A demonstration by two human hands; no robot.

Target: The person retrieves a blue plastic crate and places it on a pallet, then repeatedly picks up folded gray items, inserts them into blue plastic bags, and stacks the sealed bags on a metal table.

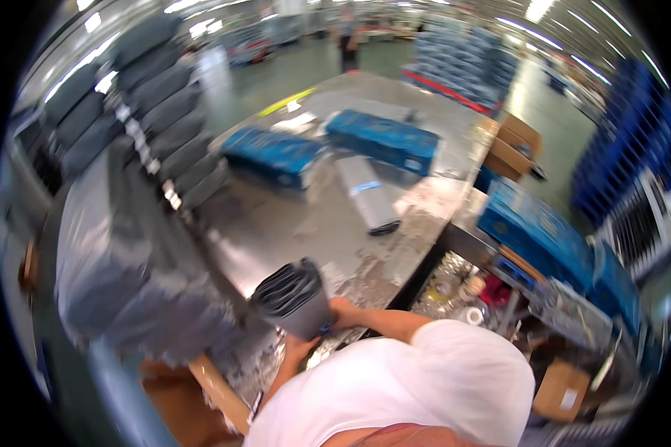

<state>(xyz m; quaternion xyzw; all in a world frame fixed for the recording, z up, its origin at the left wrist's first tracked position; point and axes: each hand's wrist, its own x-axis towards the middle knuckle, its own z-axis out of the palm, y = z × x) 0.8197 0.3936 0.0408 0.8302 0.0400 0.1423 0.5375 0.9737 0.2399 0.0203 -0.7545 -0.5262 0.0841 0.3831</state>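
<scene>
Close to my body, at the near edge of the metal table (276,227), I hold a folded bundle of grey plastic bags (302,316), its dark layered end turned up and away from me. My left hand (300,348) grips it low on the near side. Around its right side close the fingers of my right hand (342,312), partly hidden by the bundle. Farther off on the tabletop lies a similar grey bundle (358,182) with a light blue band around it. Two long blue packages (272,155) (384,140) rest behind that one.
Tall stacks of grey packs (164,97) and a large plastic-wrapped grey block (115,261) stand at left. On the right are a bin of odds and ends (455,287), more blue packages (537,223), a cardboard box (513,145) and blue crates (630,141). Beyond the table stands a person (347,37).
</scene>
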